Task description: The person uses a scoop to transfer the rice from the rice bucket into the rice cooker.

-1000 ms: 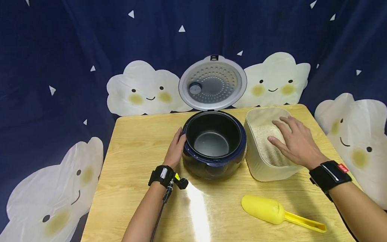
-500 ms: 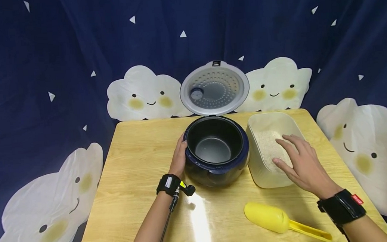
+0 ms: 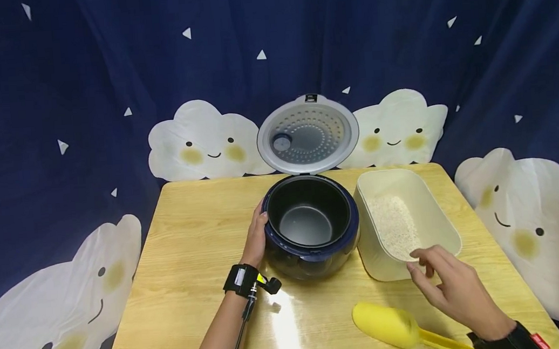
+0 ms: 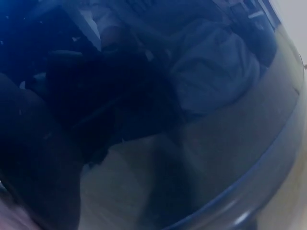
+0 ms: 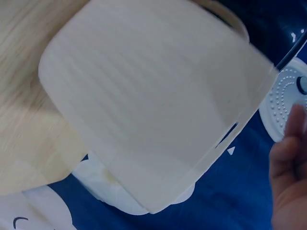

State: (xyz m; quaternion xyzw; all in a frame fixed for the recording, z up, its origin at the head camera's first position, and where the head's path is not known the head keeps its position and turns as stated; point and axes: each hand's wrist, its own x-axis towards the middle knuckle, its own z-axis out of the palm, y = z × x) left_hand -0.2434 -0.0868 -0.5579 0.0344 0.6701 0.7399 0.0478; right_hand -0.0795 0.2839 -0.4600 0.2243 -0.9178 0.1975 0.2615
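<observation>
The right hand [image 3: 455, 286] has drawn back from over the rice in the cream tub [image 3: 438, 223], fingers loosely spread and empty, toward the yellow scoop [image 3: 389, 326] on the table, while the left hand [image 3: 256, 235] rests open against the cooker [image 3: 309, 224]

Glossy navy-blue round rice cooker [image 3: 312, 245] with a black inner pot [image 3: 308, 216] showing a grey sheen at its bottom; its raised round lid [image 3: 308, 134] is pale grey inside, patterned with rings of small perforations and one dark blue-grey cap. Cream translucent rectangular plastic tub [image 3: 434, 223] — white rice grains [image 3: 394, 226] inside. Bright yellow plastic scoop [image 3: 386, 325] with a yellow handle. Light wood-grain tabletop [image 3: 193, 256], pale yellow-tan with fine streaks. Dark navy fabric backdrop [image 3: 106, 57] dotted with small white triangles — white cloud cut-outs [image 3: 204, 142] bear black eyes, smiles and yellow cheeks. Black wristbands [image 3: 240, 280] on both arms.
</observation>
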